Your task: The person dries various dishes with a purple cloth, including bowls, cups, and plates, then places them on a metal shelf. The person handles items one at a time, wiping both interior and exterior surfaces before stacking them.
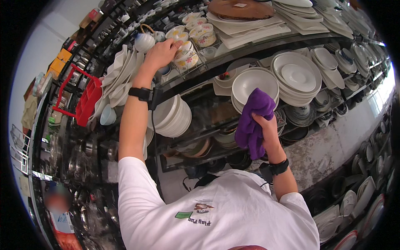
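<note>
My left hand (pixel 163 53) reaches to the upper shelf, its fingers at the rim of a floral ceramic pot (pixel 186 59) that sits in a wire rack (pixel 204 66). Whether the fingers grip the pot cannot be made out. Close to that hand stands a blue-and-white ceramic teapot (pixel 144 42). A bunched purple cloth (pixel 254 125) is in my right hand (pixel 265 125), hanging in front of the middle shelf. Behind the cloth is a white bowl (pixel 254 82) on top of a stack. More floral pots (pixel 203 34) stand behind the first.
Stacked white bowls (pixel 175 117) fill part of the middle shelf, with stacked plates (pixel 297 76) at the right. Square plates and a wooden slab (pixel 240 9) lie on the upper shelf. A red caddy (pixel 89 100) is at left. Glassware and dishes line the shelves on both sides.
</note>
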{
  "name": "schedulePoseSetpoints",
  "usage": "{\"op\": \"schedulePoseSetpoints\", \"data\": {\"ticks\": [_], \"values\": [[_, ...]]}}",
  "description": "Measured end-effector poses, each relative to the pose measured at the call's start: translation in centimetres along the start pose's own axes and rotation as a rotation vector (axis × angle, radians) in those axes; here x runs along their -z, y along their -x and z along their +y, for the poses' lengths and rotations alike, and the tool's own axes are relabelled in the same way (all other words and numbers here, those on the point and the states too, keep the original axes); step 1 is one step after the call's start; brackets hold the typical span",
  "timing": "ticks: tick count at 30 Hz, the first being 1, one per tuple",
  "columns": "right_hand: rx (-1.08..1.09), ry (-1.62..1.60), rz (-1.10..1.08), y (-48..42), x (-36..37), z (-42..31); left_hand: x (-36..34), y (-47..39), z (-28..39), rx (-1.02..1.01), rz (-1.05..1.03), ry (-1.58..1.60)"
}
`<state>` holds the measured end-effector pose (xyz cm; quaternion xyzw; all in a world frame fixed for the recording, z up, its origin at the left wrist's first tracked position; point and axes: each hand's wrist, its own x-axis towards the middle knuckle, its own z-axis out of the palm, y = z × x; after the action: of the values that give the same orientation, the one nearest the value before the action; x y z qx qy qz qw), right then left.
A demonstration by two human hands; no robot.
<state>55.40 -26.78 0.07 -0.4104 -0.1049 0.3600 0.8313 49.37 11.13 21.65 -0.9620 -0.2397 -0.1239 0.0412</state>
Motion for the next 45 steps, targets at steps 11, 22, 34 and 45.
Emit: {"op": "schedulePoseSetpoints", "data": {"ticks": [11,22,34,45], "values": [[0.009,0.008,0.018,0.8,0.7,0.0,-0.5,1.7,-0.8,0.06,0.371,0.113],[-0.008,-0.113,0.192,2.5,6.5,0.1,-9.3,15.8,12.8,-0.174,0.55,0.65],[-0.108,-0.073,0.287,3.9,9.5,1.5,-23.3,16.3,18.3,0.556,-0.611,1.564],[-0.046,-0.024,0.26,4.5,11.9,0.0,-25.0,13.2,20.4,0.651,-0.56,1.726]]}}
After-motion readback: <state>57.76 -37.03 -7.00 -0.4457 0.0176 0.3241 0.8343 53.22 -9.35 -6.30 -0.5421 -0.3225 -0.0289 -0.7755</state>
